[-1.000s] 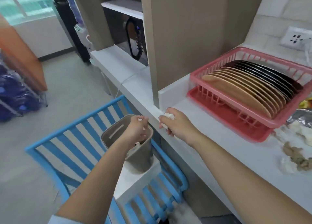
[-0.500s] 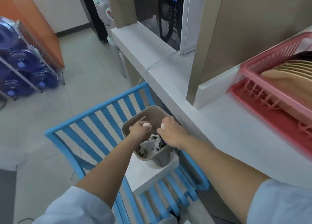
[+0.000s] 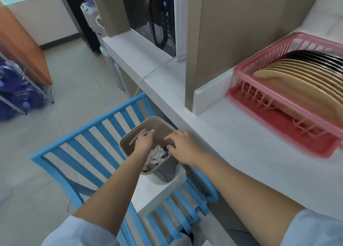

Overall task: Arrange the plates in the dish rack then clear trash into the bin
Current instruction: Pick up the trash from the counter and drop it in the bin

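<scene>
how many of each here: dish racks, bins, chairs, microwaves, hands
dish rack: 1
bin: 1
chair: 1
microwave: 1
hands: 2, left hand and right hand
total: 6

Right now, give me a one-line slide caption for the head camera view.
Both open hands, left and right, over the beige plastic bin of crumpled white paper, plates racked nearby.
</scene>
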A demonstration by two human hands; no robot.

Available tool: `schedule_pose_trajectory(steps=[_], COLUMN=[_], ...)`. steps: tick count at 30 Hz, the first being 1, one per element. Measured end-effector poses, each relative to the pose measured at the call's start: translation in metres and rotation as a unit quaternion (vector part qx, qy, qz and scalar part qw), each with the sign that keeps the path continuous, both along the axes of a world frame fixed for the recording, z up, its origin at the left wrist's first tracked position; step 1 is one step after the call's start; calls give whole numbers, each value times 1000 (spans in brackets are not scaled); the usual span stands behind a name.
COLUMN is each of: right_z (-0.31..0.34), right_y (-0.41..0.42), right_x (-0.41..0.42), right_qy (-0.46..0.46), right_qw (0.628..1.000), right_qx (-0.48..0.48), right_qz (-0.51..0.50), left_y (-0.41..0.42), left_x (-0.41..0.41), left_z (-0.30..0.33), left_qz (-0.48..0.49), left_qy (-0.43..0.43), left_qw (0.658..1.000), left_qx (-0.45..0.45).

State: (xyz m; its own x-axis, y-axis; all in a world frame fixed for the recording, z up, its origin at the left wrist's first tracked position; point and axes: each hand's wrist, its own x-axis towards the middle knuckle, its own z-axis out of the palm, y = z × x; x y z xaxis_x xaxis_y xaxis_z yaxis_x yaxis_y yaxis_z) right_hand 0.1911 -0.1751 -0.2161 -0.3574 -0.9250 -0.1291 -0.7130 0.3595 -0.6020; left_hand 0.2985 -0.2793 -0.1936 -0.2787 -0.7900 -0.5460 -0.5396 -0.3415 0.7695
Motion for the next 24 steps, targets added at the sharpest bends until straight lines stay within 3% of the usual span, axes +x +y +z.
schedule_pose_trajectory(steps=[2,7,11,24], right_z=[16,64,94,124], right_y=[17,72,126,353], right_x=[-6,-16,-24,-61], right_qy=[-3,-135,-183,-151], right_qw=[1000,979,954,904], right_qx=[-24,-113,-173,-206], right_qz=[-14,-99,-161,-342], left_y=[12,54,100,302], left_x=[-9,-31,-49,-126], left_z=[10,38,58,94], left_qz=[3,-17,-83,-340], left_qy=[13,76,99,195], left_qw=[1000,994,983,912], left_qx=[-20,-74,-128,-120])
